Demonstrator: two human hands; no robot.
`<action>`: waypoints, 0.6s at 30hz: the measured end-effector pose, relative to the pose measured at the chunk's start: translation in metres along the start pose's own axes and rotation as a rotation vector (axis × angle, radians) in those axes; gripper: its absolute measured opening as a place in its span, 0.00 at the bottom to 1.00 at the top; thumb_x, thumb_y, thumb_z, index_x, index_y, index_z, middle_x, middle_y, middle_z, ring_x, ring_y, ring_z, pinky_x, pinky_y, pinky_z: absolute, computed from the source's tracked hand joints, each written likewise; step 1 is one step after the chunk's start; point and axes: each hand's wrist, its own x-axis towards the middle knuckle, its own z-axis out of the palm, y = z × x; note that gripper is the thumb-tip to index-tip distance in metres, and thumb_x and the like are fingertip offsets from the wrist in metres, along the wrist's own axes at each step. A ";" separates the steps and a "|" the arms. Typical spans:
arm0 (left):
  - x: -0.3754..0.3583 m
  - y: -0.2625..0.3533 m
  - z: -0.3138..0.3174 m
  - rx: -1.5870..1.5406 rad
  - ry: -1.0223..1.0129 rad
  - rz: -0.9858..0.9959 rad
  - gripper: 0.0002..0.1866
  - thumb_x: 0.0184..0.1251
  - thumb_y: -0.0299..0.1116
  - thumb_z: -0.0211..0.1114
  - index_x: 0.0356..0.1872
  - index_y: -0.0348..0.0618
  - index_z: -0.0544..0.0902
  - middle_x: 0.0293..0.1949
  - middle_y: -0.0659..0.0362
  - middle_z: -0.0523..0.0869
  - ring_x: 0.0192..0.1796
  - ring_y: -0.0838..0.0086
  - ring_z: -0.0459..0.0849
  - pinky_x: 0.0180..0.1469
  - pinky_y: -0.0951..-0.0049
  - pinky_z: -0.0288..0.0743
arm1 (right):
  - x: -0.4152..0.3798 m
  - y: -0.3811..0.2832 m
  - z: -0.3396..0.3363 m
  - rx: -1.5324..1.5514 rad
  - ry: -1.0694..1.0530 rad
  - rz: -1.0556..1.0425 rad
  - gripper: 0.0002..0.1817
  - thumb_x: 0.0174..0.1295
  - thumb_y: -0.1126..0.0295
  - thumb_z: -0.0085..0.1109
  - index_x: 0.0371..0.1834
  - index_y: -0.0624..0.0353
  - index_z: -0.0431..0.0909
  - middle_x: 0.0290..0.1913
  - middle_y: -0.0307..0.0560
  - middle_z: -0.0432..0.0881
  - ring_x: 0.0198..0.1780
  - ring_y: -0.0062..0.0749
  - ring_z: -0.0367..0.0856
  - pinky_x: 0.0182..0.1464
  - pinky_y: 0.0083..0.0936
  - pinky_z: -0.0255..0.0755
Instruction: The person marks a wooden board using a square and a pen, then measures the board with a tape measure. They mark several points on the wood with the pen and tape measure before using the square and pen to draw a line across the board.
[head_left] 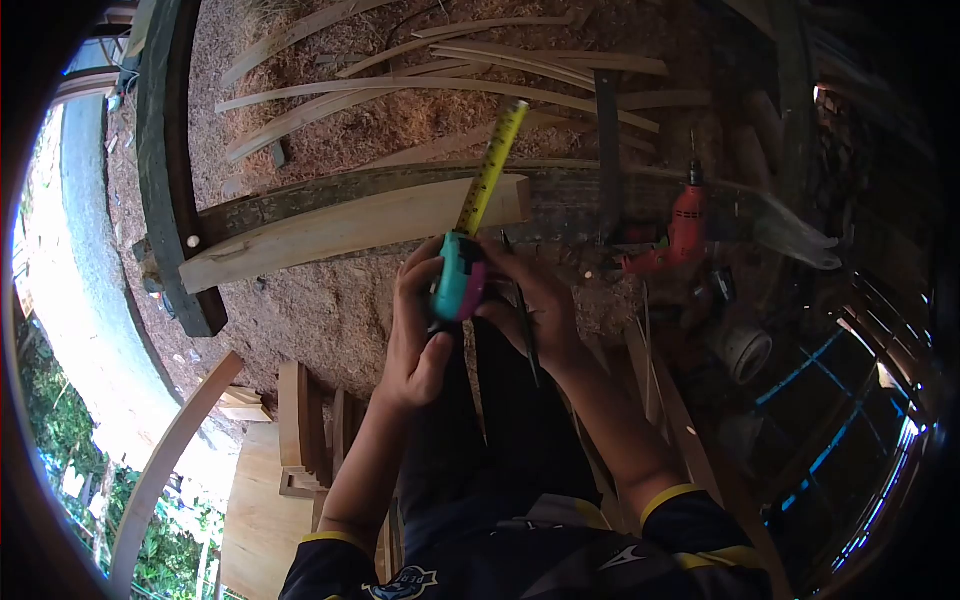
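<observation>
My left hand (412, 330) is wrapped round a teal and magenta tape measure (458, 280), held above my lap. A short length of yellow blade (490, 165) sticks out of it, pointing away from me over a wooden board. My right hand (540, 310) is closed beside the case, fingertips against its right side. Between its fingers runs a thin dark pencil-like stick (525, 325), pointing down towards my legs. The pale wooden board (350, 232) lies along a dark rough beam (400, 197) just beyond my hands.
A red power drill (686, 225) with a bit fitted stands at the right of the beam. Curved wood strips (440, 85) lie on shavings beyond. A dark post (165, 160) crosses at left. Stacked wood pieces (300, 430) and a plywood sheet (262, 510) sit at lower left.
</observation>
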 end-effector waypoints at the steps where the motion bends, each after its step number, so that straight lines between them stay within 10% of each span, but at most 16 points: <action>1: 0.001 -0.001 0.002 -0.088 -0.027 0.069 0.39 0.89 0.51 0.55 0.87 0.32 0.63 0.89 0.32 0.65 0.91 0.42 0.65 0.91 0.42 0.56 | -0.003 -0.001 0.000 0.001 -0.003 -0.002 0.43 0.73 0.58 0.84 0.88 0.59 0.76 0.71 0.54 0.91 0.68 0.41 0.93 0.69 0.37 0.87; 2: -0.003 -0.002 0.006 0.024 -0.039 0.019 0.47 0.89 0.65 0.42 0.89 0.31 0.65 0.90 0.31 0.63 0.92 0.40 0.62 0.91 0.40 0.56 | -0.007 -0.001 -0.002 0.156 -0.033 0.055 0.49 0.71 0.58 0.86 0.91 0.60 0.71 0.77 0.55 0.87 0.74 0.42 0.90 0.74 0.38 0.84; 9: -0.009 0.005 0.018 -0.097 -0.074 -0.104 0.52 0.90 0.73 0.34 0.86 0.33 0.76 0.90 0.32 0.64 0.92 0.39 0.63 0.91 0.40 0.57 | -0.018 0.003 -0.019 0.283 -0.007 0.066 0.61 0.57 0.64 0.96 0.92 0.62 0.68 0.86 0.56 0.78 0.82 0.42 0.83 0.84 0.41 0.78; 14: -0.009 0.000 0.025 -0.217 -0.065 -0.087 0.49 0.93 0.69 0.32 0.81 0.32 0.81 0.83 0.35 0.73 0.84 0.44 0.76 0.86 0.46 0.69 | -0.021 0.009 -0.033 0.141 0.040 0.057 0.48 0.61 0.77 0.86 0.86 0.64 0.74 0.82 0.57 0.82 0.81 0.42 0.83 0.83 0.41 0.79; 18: -0.003 -0.008 -0.010 -0.024 0.118 -0.131 0.21 0.98 0.43 0.54 0.65 0.33 0.84 0.58 0.51 0.89 0.61 0.67 0.88 0.67 0.63 0.81 | -0.024 0.029 -0.059 0.120 0.054 0.089 0.38 0.61 0.82 0.74 0.79 0.65 0.79 0.76 0.58 0.87 0.77 0.40 0.86 0.80 0.41 0.80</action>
